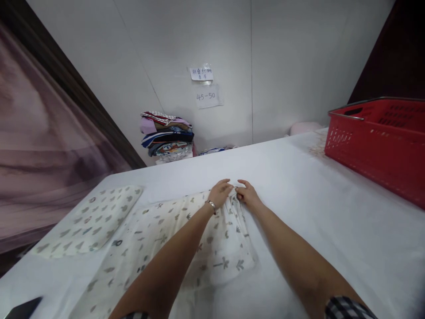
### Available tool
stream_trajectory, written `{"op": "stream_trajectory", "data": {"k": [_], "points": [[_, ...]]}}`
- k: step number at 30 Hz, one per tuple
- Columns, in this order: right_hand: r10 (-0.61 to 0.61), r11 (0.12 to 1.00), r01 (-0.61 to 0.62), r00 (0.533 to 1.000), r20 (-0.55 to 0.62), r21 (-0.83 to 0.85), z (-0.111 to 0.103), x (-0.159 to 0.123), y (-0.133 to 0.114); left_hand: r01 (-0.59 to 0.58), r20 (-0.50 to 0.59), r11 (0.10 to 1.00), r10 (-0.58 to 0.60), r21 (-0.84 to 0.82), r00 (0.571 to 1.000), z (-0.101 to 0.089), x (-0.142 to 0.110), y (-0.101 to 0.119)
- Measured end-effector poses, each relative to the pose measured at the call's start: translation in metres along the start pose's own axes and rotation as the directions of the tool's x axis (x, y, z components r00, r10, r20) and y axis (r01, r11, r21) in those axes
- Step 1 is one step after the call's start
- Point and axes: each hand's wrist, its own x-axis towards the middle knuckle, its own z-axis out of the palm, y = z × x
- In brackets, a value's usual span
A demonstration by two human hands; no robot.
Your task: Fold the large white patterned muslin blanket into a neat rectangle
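A white cloth printed with small plants and shapes (179,221) lies spread in front of me, its right part folded over in layers. At its far right corner the fabric is bunched up between my hands. My left hand (220,193), with a bracelet at the wrist, has its fingers closed on the gathered edge. My right hand (247,194) pinches the same corner from the right, its index finger raised away from the cloth. The fingertips of both hands nearly meet there.
On the left lies a folded patterned cloth (99,217). A red basket (375,146) stands at the right on the white-covered table (292,177). Behind the far edge rises a stack of folded clothes (169,135). A dark flat object (25,309) sits at the near left corner.
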Motion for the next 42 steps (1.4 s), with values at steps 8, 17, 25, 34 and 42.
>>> {"op": "stream_trajectory", "data": {"k": [8, 17, 25, 34, 42], "points": [[0.026, 1.0, -0.026, 0.999, -0.041, 0.008, 0.001, 0.001, 0.002, 0.314, 0.024, 0.849, -0.357, 0.426, 0.934, -0.066, -0.015, -0.068], [-0.001, 1.0, 0.004, 0.954, -0.298, 0.01, 0.002, 0.005, -0.007, 0.396, -0.04, 0.764, -0.439, 0.51, 0.898, -0.081, -0.031, -0.101], [-0.076, 0.996, 0.053, 0.934, -0.35, -0.075, -0.002, 0.006, -0.001, 0.384, -0.057, 0.773, -0.414, 0.505, 0.908, -0.077, -0.027, -0.105], [-0.074, 0.978, 0.002, 0.938, -0.339, -0.207, -0.007, 0.0, 0.003, 0.534, -0.284, 0.685, -0.453, 0.496, 0.845, -0.123, -0.064, -0.132], [-0.067, 0.94, -0.041, 0.951, -0.301, -0.339, -0.015, 0.006, 0.013, 0.828, -0.445, 0.424, -0.702, 0.366, 0.556, -0.222, -0.142, -0.19]]}}
